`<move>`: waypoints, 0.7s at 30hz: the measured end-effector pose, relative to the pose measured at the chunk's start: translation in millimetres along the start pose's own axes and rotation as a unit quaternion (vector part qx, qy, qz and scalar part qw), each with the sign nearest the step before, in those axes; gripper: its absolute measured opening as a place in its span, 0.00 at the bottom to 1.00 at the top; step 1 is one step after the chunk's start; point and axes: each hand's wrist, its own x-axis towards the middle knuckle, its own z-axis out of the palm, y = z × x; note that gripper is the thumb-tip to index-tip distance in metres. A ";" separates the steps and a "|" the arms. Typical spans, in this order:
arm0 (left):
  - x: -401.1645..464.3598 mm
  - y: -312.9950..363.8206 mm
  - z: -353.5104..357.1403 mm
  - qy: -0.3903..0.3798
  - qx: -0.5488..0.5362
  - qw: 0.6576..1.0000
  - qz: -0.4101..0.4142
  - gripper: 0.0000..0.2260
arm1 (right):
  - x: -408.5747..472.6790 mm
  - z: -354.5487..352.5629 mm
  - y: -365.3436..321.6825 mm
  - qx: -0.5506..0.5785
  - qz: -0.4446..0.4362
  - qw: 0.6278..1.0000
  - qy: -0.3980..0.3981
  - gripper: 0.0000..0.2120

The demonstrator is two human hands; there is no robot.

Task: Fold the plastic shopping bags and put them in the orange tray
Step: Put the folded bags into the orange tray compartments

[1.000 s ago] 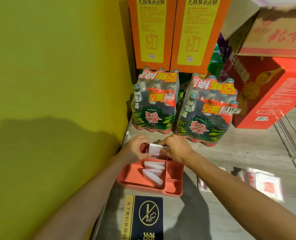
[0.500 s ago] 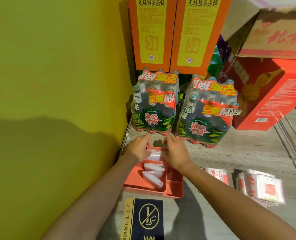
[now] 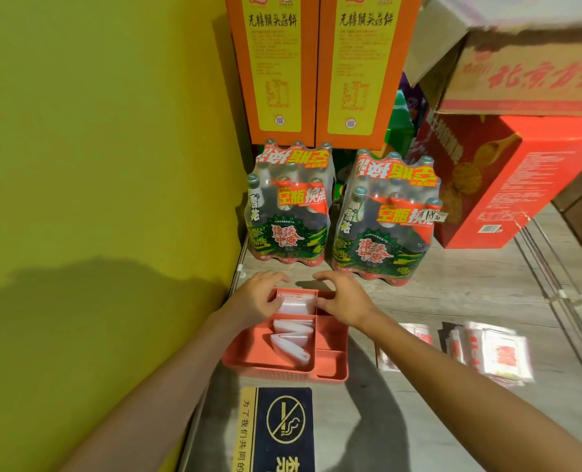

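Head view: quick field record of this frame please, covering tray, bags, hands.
tray: orange tray, divided, on the wooden surface by the yellow wall
in tray: folded bag at far end; two more folded bags nearer
left hand: on the far bag's left edge
right hand: on its right edge
grip: cannot tell for either hand
waiting: unfolded bags right of tray

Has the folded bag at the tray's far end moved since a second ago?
Yes. The folded bag was held above the orange tray; it has gone down into the far compartment, between the left hand and right hand.
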 end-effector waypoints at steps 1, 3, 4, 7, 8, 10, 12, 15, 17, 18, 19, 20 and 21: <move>-3.6 6.0 -3.2 0.002 0.008 1.000 0.010 0.20 | -5.8 -7.1 3.3 0.004 -0.018 1.000 0.009 0.25; -8.7 17.6 -6.4 0.006 0.025 0.999 0.033 0.20 | -21.9 -22.1 14.1 0.015 -0.036 0.999 0.035 0.24; -9.1 24.5 -6.3 0.008 0.036 0.998 0.046 0.20 | -31.4 -29.4 22.0 0.019 -0.038 0.998 0.053 0.23; -5.9 55.6 3.5 -0.004 0.081 0.993 0.085 0.21 | -66.8 -50.0 48.1 0.014 -0.028 0.996 0.088 0.23; -3.1 68.0 9.3 -0.016 0.095 0.991 0.094 0.22 | -79.0 -56.0 56.6 0.011 -0.020 0.996 0.091 0.22; 1.1 93.2 24.3 -0.034 0.118 0.986 0.116 0.23 | -102.6 -65.1 74.6 0.006 0.006 0.997 0.082 0.22; 3.2 116.5 42.6 -0.043 0.114 0.983 0.138 0.23 | -123.6 -70.5 92.6 0.000 0.026 0.997 0.073 0.22; 1.2 146.3 72.1 -0.054 0.114 0.979 0.159 0.23 | -149.1 -72.5 112.1 -0.021 0.037 0.997 0.063 0.21; -0.5 160.0 91.8 -0.065 0.117 0.978 0.163 0.23 | -161.2 -67.1 123.0 -0.038 0.029 0.998 0.051 0.21; -1.0 164.7 101.1 -0.074 0.121 0.978 0.155 0.23 | -166.1 -63.1 128.7 -0.047 0.027 0.998 0.044 0.21; -1.5 168.1 110.2 -0.083 0.129 0.977 0.149 0.24 | -169.7 -58.5 135.5 -0.059 0.027 0.997 0.037 0.22; -0.8 169.7 119.4 -0.091 0.138 0.976 0.144 0.24 | -172.0 -53.1 142.8 -0.070 0.023 0.997 0.033 0.24; -1.1 170.6 127.7 -0.103 0.146 0.974 0.136 0.24 | -173.8 -47.4 150.0 -0.081 0.017 0.996 0.027 0.26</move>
